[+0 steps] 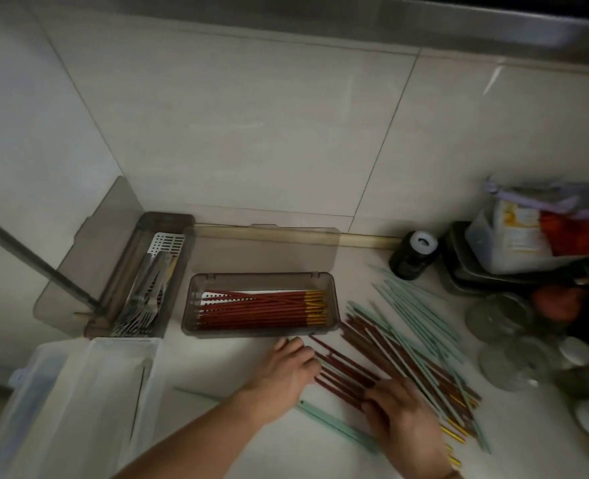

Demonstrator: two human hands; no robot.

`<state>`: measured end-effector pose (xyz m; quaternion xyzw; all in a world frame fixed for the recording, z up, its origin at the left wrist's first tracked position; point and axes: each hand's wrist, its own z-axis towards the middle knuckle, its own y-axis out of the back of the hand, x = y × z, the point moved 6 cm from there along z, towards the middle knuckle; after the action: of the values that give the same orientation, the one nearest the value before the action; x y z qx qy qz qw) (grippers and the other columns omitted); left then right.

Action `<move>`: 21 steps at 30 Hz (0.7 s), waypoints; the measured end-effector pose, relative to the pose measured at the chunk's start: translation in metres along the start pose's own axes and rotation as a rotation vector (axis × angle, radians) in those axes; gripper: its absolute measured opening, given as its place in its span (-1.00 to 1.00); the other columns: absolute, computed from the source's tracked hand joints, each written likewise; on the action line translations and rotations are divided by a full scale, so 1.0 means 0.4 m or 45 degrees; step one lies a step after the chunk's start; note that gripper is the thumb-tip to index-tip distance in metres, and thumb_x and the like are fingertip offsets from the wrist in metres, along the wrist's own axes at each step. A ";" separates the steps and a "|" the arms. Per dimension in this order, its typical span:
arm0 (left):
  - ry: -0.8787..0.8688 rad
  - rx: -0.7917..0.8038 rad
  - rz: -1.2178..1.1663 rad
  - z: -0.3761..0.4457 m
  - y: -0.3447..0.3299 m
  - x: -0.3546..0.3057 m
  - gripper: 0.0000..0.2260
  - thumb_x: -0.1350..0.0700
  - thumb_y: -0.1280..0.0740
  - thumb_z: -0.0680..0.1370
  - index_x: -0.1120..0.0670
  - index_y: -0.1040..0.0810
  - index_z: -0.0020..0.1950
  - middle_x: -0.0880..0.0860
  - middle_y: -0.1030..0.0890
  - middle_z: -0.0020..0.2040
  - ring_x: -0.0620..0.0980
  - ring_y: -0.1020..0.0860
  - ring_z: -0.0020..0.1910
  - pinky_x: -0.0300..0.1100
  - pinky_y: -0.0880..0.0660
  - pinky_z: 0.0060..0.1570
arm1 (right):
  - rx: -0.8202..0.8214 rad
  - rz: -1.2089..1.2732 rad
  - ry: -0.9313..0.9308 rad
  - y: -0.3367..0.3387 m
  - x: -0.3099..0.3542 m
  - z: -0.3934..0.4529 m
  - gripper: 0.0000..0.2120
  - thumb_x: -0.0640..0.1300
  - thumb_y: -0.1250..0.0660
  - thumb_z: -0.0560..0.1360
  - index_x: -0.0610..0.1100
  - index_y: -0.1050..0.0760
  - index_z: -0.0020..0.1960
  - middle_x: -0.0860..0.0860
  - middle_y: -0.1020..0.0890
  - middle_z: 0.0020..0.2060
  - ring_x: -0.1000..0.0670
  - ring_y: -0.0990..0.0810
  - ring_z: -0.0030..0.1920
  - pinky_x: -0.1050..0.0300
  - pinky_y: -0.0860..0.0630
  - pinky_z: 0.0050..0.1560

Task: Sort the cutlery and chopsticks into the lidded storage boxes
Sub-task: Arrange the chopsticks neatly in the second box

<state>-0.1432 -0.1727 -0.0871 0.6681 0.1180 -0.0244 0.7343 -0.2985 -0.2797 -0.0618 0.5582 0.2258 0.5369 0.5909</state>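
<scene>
Chopstick sorting is underway. Both hands are working the loose pile on the desk (320, 454).

Left hand (286, 368) is lying palm down with fingers relaxed and spread, fingertips touching the near ends of the red-brown chopsticks (351, 371); it is holding nothing. Right hand (400, 413) is resting flat across the same bundle, fingers extended and pressing down on the sticks, seemingly raking them together. No closed grasp is showing on either hand.

The pile is mixed: red-brown sticks with gold ends are lying tangled with pale green chopsticks (410, 305), fanned out to the right of the boxes. One green stick (334, 425) is lying apart, near the wrists.

The smoky open box (262, 331), lid standing back against the wall, is already holding a neat layer of red-brown chopsticks (262, 307). The second smoky box (127, 326) to its left is holding forks (141, 316) and other cutlery. A clear lidded box (89, 392) is sitting at lower left; contents are hard to read.

Judgement: the step is gathering the remaining red-brown sticks. Next move is calling for aligning the ends, closing the fingers round the bundle without catching green ones, then lifting it into the middle box, gold ends to the right.
</scene>
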 end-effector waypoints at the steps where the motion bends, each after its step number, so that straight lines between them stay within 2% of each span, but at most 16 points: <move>1: 0.009 -0.044 -0.051 -0.003 0.014 -0.003 -0.92 0.09 -0.44 0.44 -0.03 -0.58 -0.11 -0.09 -0.55 -0.13 -0.03 -0.51 -0.08 -0.17 -0.24 -0.04 | -0.026 -0.061 0.040 0.000 0.006 -0.004 -0.71 0.06 -0.25 0.48 -0.07 -0.67 -0.20 0.04 -0.65 -0.21 -0.09 -0.62 -0.21 0.15 -0.57 -0.30; 4: 0.041 -0.249 -0.177 -0.027 0.063 0.011 -0.84 0.14 -0.52 0.37 -0.05 -0.58 -0.17 -0.10 -0.55 -0.17 -0.06 -0.50 -0.17 -0.18 -0.27 -0.12 | -0.125 -0.171 0.113 0.015 0.028 -0.005 -0.57 0.08 -0.10 0.57 -0.04 -0.65 -0.25 0.04 -0.66 -0.23 -0.13 -0.62 -0.27 0.11 -0.56 -0.35; 8: 0.126 -0.478 -0.131 -0.083 0.163 0.056 -0.98 0.08 -0.38 0.49 -0.03 -0.58 -0.15 -0.10 -0.55 -0.14 -0.07 -0.44 -0.13 -0.16 -0.29 -0.08 | -0.133 -0.127 0.075 0.030 0.061 0.018 -0.60 0.07 -0.08 0.58 0.00 -0.67 -0.13 0.08 -0.66 -0.27 -0.07 -0.64 -0.30 0.12 -0.57 -0.32; 11: 0.415 -0.675 -0.197 -0.130 0.230 0.124 -0.89 -0.01 -0.29 0.52 -0.02 -0.55 -0.01 -0.07 -0.54 0.01 -0.07 -0.46 0.01 -0.13 -0.37 0.04 | -0.115 0.018 0.025 0.046 0.101 0.113 -0.73 0.03 -0.17 0.54 0.00 -0.63 -0.06 0.09 -0.64 -0.21 -0.03 -0.62 -0.23 0.14 -0.53 -0.26; 14: 0.771 -0.819 -0.327 -0.172 0.266 0.186 -0.76 -0.06 -0.26 0.52 0.03 -0.53 0.08 -0.03 -0.49 0.13 -0.10 -0.42 0.15 -0.22 -0.32 0.15 | -0.097 0.104 0.038 0.028 0.155 0.245 -0.90 -0.09 -0.32 0.49 -0.04 -0.60 -0.06 0.04 -0.61 -0.12 -0.06 -0.54 -0.13 0.10 -0.52 -0.17; 16: 0.853 -0.810 -0.318 -0.178 0.269 0.203 -0.76 -0.05 -0.24 0.50 0.05 -0.54 0.06 -0.03 -0.48 0.12 -0.07 -0.43 0.14 -0.22 -0.32 0.14 | 0.000 0.103 0.024 -0.017 0.190 0.326 -0.91 -0.20 -0.40 0.43 -0.09 -0.63 -0.08 -0.03 -0.60 -0.12 -0.13 -0.54 -0.10 0.03 -0.53 -0.15; 18: 0.843 -0.809 -0.287 -0.174 0.268 0.202 -0.79 0.00 -0.24 0.49 0.06 -0.57 0.01 -0.01 -0.50 0.07 -0.03 -0.45 0.09 -0.18 -0.37 0.09 | 0.180 0.046 0.005 -0.078 0.218 0.384 -0.85 -0.19 -0.35 0.46 -0.10 -0.65 -0.01 -0.06 -0.60 -0.07 -0.16 -0.51 0.00 0.00 -0.50 -0.06; 21: 0.623 -0.846 -0.247 -0.163 0.258 0.168 -0.90 0.12 -0.27 0.47 0.08 -0.58 -0.12 -0.01 -0.52 -0.05 -0.05 -0.45 -0.05 -0.21 -0.37 -0.03 | 0.424 0.012 -0.006 -0.168 0.241 0.422 -0.75 -0.15 -0.23 0.52 -0.06 -0.61 0.13 -0.05 -0.56 0.05 -0.13 -0.43 0.14 0.05 -0.42 0.08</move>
<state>-0.0672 -0.0891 -0.0056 0.3669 0.3526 0.1053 0.8544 -0.0957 -0.2515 -0.0438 0.6506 0.3076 0.4936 0.4883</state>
